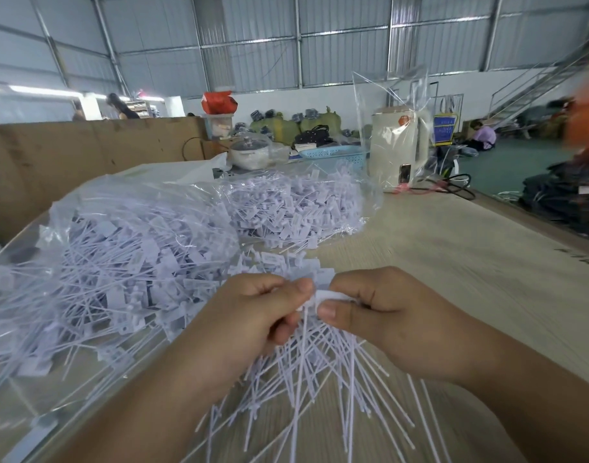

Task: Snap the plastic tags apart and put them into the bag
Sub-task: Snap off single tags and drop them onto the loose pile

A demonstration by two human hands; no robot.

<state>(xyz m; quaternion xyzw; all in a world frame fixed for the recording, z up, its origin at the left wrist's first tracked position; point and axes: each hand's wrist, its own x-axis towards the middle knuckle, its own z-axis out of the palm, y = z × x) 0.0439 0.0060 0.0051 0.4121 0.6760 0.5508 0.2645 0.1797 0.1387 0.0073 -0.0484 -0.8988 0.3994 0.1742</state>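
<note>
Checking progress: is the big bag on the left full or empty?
Full: the big bag bulges with white tags right up to its film.

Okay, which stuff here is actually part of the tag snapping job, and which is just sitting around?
Job:
left hand and right hand, both pinching the tag bunch
bag of loose tags
second bag behind it

Lying about:
kettle
pot
blue basket
black cable

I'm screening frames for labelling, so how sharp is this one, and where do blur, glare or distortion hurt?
Head view: both hands, left hand and right hand, and the tag bundle are fairly sharp; the orange object at the right edge is smeared; the clear bag shows mild sheen; wide-angle bending curves the table; lighting is soft and even.
</note>
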